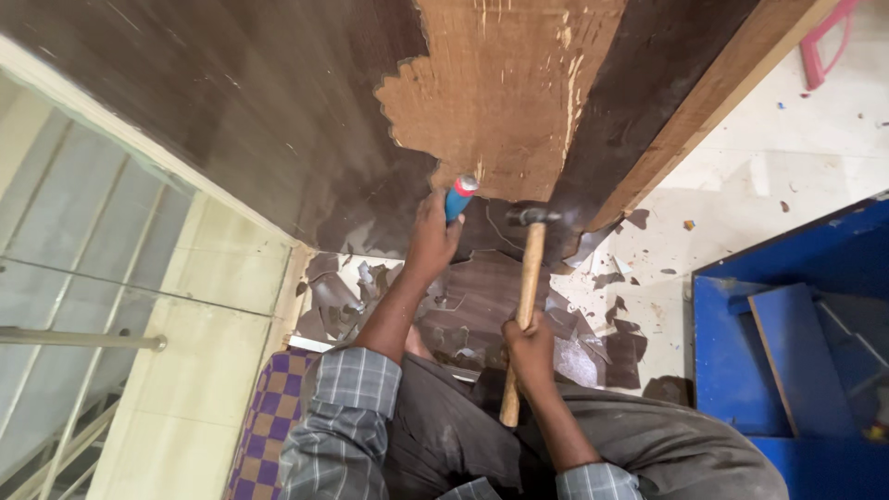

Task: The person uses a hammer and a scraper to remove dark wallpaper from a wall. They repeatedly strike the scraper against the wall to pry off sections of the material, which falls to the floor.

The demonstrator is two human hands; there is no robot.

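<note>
A large wooden board is being seen filling the upper part of the head view, leaning up and away from the person. Most of its face is being covered by dark brown laminate, while a bare patch of pale raw wood with a ragged edge is being shown near the top middle. A light timber edge is being seen running down the board's right side.

To the right, a blue cabinet is being shown standing on the pale floor. Below the board, broken laminate pieces are being seen scattered over the floor, some touching one another. At the left, a metal railing is being seen, and a purple and yellow checked cloth is lying just beside the person's knee.

A hammer with a wooden handle is being gripped around the lower handle by the right hand, fingers fully wrapped; its metal head is being held close against the board's lower edge. A chisel with a blue and red handle is being clasped firmly by the left hand, its upper end lying against the border of the bare wood.
</note>
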